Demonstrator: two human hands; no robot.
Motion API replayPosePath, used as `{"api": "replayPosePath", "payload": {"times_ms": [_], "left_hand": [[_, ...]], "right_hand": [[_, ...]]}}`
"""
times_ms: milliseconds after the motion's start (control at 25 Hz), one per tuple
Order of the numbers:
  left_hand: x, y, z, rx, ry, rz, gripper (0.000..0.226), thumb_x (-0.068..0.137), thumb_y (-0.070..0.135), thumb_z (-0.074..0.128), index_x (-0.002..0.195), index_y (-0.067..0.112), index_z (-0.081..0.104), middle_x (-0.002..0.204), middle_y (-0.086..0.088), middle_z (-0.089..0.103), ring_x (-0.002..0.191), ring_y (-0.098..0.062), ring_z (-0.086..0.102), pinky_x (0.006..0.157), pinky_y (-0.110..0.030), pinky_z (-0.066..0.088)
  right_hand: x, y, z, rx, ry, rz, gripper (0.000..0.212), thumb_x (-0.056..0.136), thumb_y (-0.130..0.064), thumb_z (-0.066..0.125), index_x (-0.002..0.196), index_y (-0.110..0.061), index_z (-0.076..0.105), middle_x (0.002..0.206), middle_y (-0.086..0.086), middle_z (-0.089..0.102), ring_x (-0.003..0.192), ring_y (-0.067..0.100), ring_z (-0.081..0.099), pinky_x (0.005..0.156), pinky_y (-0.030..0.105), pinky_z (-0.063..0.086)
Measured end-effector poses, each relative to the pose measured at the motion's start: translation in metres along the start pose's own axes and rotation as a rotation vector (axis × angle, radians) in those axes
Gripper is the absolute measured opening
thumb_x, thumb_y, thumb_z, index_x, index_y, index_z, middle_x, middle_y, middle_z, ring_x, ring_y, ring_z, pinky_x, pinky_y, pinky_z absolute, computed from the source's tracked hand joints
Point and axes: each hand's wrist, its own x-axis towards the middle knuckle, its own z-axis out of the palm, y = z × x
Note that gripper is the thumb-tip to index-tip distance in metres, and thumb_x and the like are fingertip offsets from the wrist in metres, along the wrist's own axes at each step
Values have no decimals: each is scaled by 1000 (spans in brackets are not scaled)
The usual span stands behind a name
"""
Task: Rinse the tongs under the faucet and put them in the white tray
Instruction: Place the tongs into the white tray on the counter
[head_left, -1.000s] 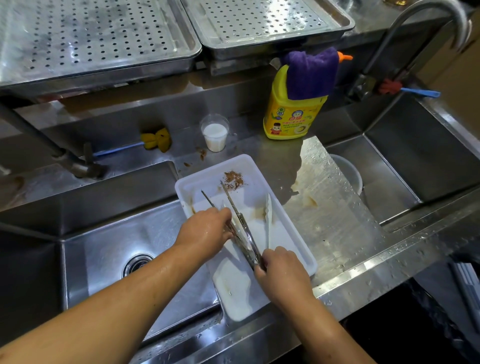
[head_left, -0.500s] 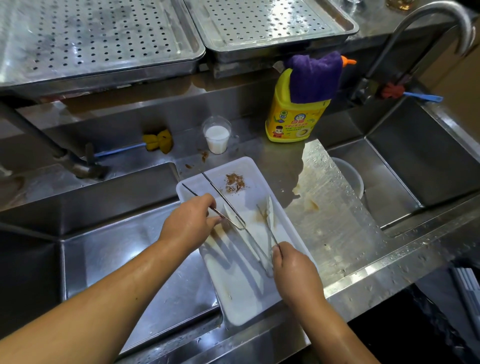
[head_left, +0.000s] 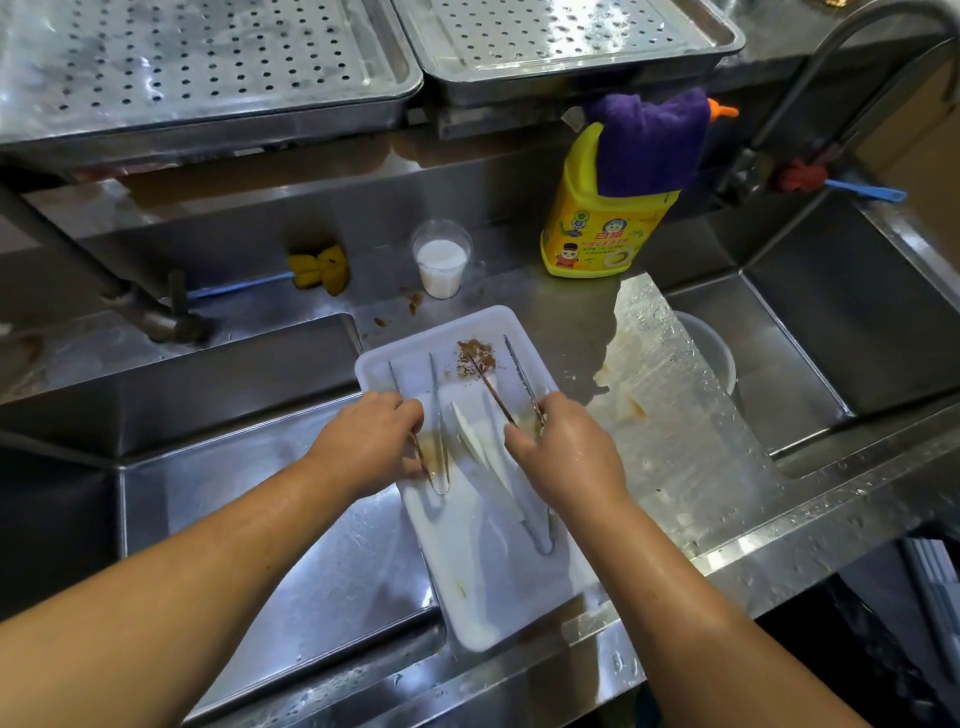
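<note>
Over the white tray (head_left: 483, 613), palms down, left hand (head_left: 371, 441) grips left tongs (head_left: 432, 375), right hand (head_left: 566, 452) grips right tongs (head_left: 522, 376).

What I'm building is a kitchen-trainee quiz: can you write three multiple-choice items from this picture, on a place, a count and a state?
1. Where is the purple cloth? A. draped over the yellow bottle B. in a sink C. on a perforated tray
2. How many pairs of tongs are gripped? A. one B. two C. none
3. The plastic cup is: A. empty B. tipped over C. upright with white liquid
Key: 1A, it caps the bottle; 2B, left hand grips one pair, right hand another; 3C, white liquid shows inside.
</note>
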Motion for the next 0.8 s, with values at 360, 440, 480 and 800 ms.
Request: {"api": "replayPosePath", "payload": {"times_ms": [360, 440, 480, 800], "left_hand": [[-4, 0, 2, 65, 6, -68, 54, 69, 69, 53, 105, 30, 58, 103, 3, 51, 102, -24, 49, 87, -42, 45], [-5, 3, 3, 43, 17, -82, 52, 71, 67, 55, 106, 28, 58, 106, 1, 53, 104, -26, 51, 86, -42, 45], [-7, 4, 3, 22, 28, -93, 52, 71, 65, 55, 108, 28, 58, 107, 0, 54, 104, -26, 52, 86, -42, 45], [-25, 11, 19, -136, 131, -47, 57, 76, 73, 60, 115, 32, 60, 113, 6, 54, 105, -21, 52, 84, -39, 52]], "right_hand": [[46, -14, 34, -342, 59, -147, 47, 95, -54, 58, 110, -10, 63, 111, 13, 66, 101, 34, 63, 81, 42, 51], [48, -12, 38, -370, 50, -147, 48, 96, -55, 58, 110, -10, 63, 111, 13, 66, 102, 34, 63, 82, 42, 51], [49, -12, 39, -387, 39, -151, 49, 96, -56, 58, 111, -10, 62, 112, 13, 66, 103, 34, 63, 83, 42, 51], [-9, 9, 20, -150, 32, -29, 82, 84, -69, 64, 140, -13, 46, 123, 13, 56, 111, 35, 58, 88, 45, 51]]}}
